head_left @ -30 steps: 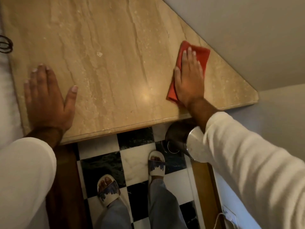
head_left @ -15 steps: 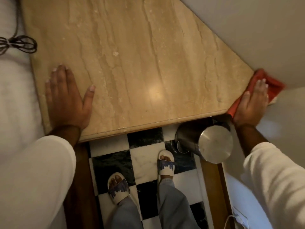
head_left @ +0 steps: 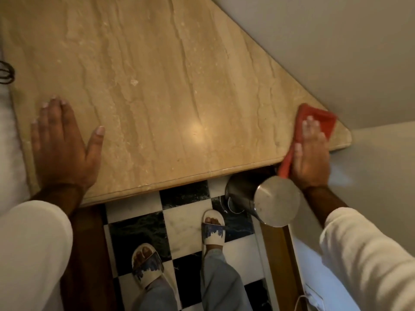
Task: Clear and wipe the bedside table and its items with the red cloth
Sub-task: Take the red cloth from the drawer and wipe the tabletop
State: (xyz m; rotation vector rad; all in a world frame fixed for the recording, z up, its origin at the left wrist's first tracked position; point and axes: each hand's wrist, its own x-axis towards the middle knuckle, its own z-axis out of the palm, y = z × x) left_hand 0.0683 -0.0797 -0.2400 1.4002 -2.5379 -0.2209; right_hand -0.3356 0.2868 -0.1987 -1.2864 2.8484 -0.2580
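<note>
Step in hand: wiping of the cleared surface. The worktop (a beige, veined stone slab cut on a diagonal along the far right wall) carries no loose items in view.

The right hand lies flat on the red cloth at the near right corner of the slab. Its fingers are extended and pressed down on the cloth, not curled around it; the cloth is pinned under the palm, and its near end hangs over the front edge of the slab.

The left hand rests palm down near the left edge, fingers spread and holding nothing, apparently as a brace.

Below the front edge, on the checkered floor, a metal container lies tilted just beside the right wrist. A dark cord shows at the far left margin, off the slab.

Assessment: the wipe is at the right-hand corner, and the broad middle and left of the surface lie open to further passes. The next move calls for drawing the cloth back leftward under steady flat pressure, and for lifting the bracing hand so that its patch can be wiped. Whether dust remains cannot be determined at this light level.
</note>
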